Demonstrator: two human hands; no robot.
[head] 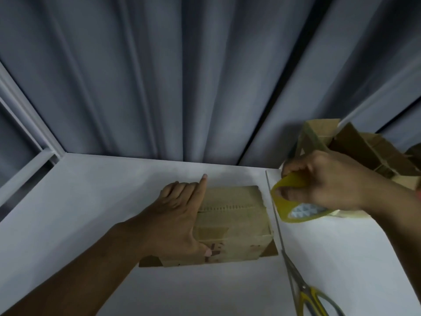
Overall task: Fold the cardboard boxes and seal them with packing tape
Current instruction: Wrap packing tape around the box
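Left hand (180, 215) clamps the small brown cardboard box (237, 224) under it, thumb on the near face, forefinger straight. Right hand (328, 181), just right of the box, grips the yellowish packing-tape roll (293, 215) through its core. Flaps are closed; whether the seam is taped is unclear. Open cardboard boxes (373, 153) beyond the right hand likely remain.

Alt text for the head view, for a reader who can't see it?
A person's left hand holds the left end of a cardboard box on a white table while the right hand grips a roll of packing tape beside it. Yellow-handled scissors lie to the right; more cardboard sits behind.
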